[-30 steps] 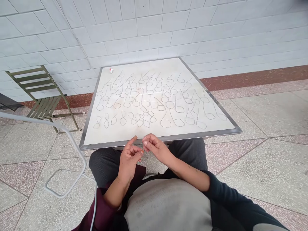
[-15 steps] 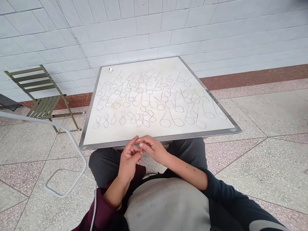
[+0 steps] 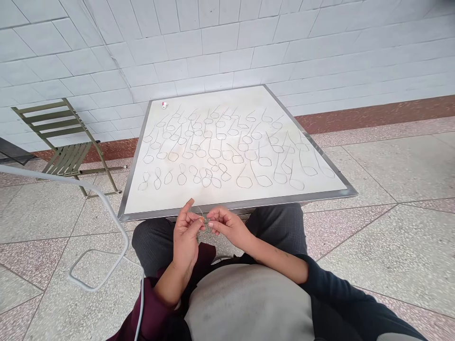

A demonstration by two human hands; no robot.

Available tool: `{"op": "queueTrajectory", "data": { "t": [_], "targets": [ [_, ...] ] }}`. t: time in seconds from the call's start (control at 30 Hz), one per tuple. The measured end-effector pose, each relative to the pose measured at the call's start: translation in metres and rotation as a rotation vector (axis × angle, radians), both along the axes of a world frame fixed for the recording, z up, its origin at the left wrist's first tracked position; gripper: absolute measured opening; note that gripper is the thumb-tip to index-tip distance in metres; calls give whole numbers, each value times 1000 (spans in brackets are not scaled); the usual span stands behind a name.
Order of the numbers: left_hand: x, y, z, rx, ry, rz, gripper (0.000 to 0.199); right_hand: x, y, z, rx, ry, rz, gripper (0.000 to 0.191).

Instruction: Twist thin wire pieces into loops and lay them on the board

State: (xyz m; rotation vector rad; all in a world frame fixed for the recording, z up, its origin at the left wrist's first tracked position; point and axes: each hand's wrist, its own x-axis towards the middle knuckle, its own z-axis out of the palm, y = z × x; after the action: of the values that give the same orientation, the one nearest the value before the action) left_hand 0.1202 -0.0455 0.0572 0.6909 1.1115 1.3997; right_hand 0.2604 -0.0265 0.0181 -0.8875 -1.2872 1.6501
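Grasps a thin wire (image 3: 201, 211) in the left hand (image 3: 186, 232), pinched between thumb and finger. Holds the right hand (image 3: 230, 227) just beside, with fingertips gathered at the wire; cannot tell whether gripping it too. Has the wire above the lap, by the near edge of the table (image 3: 170, 201). Faces many loops (image 3: 212, 177) lying across the tabletop, mostly with long tails, some twisted like eights at near left. Sits with a green chair (image 3: 69, 158) beyond the table's left side.
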Motion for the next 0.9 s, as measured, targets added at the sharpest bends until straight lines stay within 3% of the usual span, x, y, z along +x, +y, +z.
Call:
{"op": "queueTrajectory", "data": {
  "t": [0.17,0.27,0.37,0.57,0.73,0.9],
  "targets": [
    [-1,1,-2,13,27,65,54,-5,-7,1,-18,13,104,30],
    [-1,0,-4,20,19,49,54,-6,-7,-2,19,-14,82,31],
    [-1,-1,-5,38,20,36,54,-5,-5,-6,127,-126,32,29],
    [0,0,-7,70,34,43,54,-3,-5,-3,493,-442,-93,23],
    [0,-1,-7,73,48,62,54,-7,-10,-1,516,-521,-33,36],
    [-1,0,-9,68,74,99,55,-7,-10,-2,574,-578,-41,34]
  ]
}}
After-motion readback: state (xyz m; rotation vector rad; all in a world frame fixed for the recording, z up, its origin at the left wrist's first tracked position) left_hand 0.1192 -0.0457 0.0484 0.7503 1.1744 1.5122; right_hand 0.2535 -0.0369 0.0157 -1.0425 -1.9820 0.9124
